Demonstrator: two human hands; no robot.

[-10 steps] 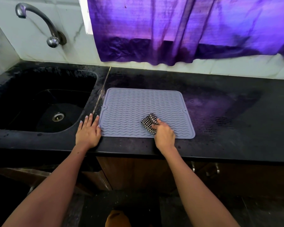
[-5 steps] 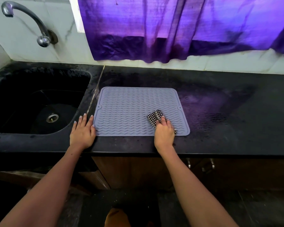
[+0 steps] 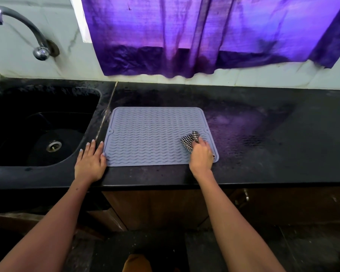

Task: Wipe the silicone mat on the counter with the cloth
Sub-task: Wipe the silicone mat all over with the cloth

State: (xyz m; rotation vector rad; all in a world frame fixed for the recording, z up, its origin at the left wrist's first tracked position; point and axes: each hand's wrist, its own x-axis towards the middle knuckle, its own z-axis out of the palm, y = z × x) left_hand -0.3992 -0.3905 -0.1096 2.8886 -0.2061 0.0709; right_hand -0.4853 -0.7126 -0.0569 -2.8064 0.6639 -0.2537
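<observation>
Silicone mat [image 3: 151, 136]: matt grey, wavy-ribbed. Cloth [image 3: 188, 141]: checked woven fabric. Counter [image 3: 263, 154]: dark speckled stone, dull sheen. Tap [image 3: 28, 30]: polished metal. Curtain [image 3: 204, 34]: purple creased fabric.

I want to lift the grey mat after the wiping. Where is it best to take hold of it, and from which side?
Probably the near left corner of the silicone mat, pinched from the counter's front edge. It lies flat, so only a thin edge can be gripped. The left hand already rests beside that corner, and the right hand with the cloth covers the near right one.

Right hand [image 3: 201, 157] grips checked cloth [image 3: 189, 141] on grey mat [image 3: 151, 137]; left hand [image 3: 90, 161] flat.
</observation>
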